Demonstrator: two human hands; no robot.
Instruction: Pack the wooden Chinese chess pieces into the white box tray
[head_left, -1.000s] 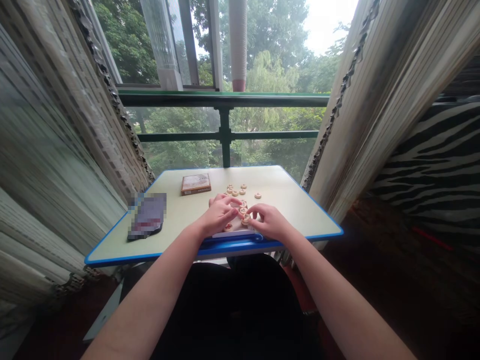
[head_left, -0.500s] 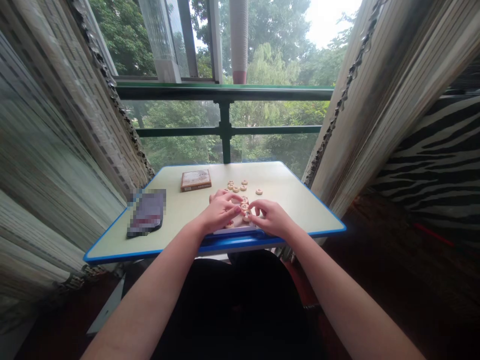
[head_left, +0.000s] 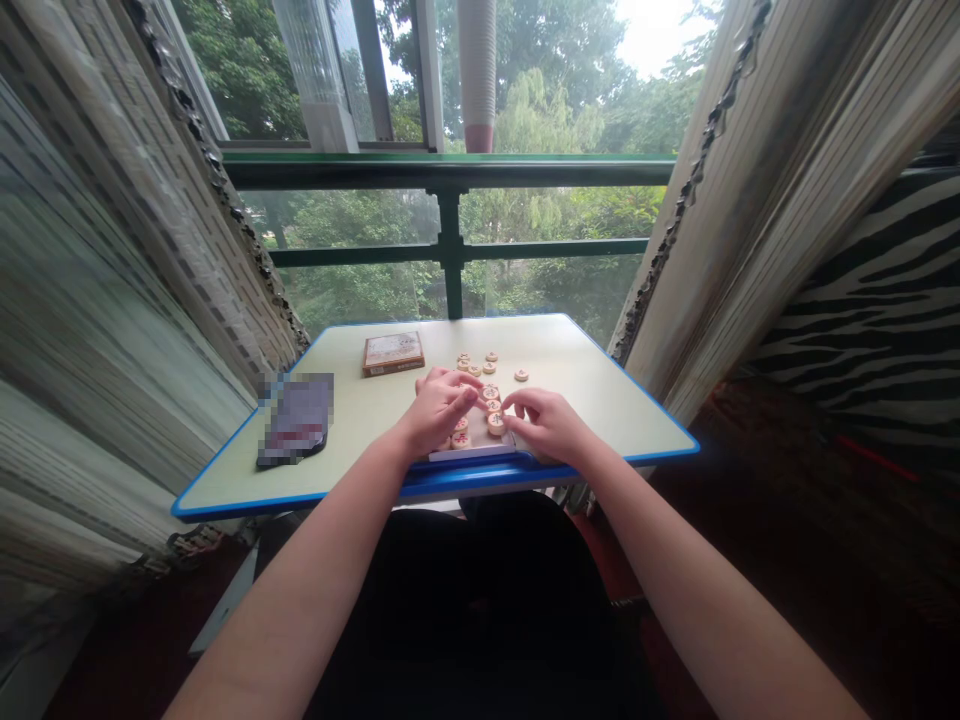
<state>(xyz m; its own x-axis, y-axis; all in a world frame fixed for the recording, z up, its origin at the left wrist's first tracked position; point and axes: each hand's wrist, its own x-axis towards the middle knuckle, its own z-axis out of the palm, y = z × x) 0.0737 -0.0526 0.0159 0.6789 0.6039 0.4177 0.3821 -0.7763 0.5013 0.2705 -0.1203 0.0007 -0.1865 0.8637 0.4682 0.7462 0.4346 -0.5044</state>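
A shallow white tray [head_left: 480, 450] lies at the table's near edge with round wooden Chinese chess pieces in it. Pieces with red characters [head_left: 460, 440] sit at its left side, and a column of pieces with dark characters [head_left: 496, 424] stands at its right. My left hand [head_left: 442, 412] reaches over the tray's left part, fingers stretched and apart, hiding some pieces beneath. My right hand [head_left: 546, 424] is at the tray's right side, its thumb and forefinger apart beside the dark-character column; whether the fingertips touch it I cannot tell.
Beyond the tray, several loose chess pieces [head_left: 475, 369] lie on the pale blue-edged table [head_left: 600, 420], with a single piece [head_left: 521, 375] to their right. A flat brown box [head_left: 393, 353] sits at the back left. A blurred dark pouch-like item [head_left: 298, 420] is at left.
My hands have drawn slightly apart, so more of the pieces in the tray show between them. The left thumb has lifted off the pieces. The view has tilted slightly.
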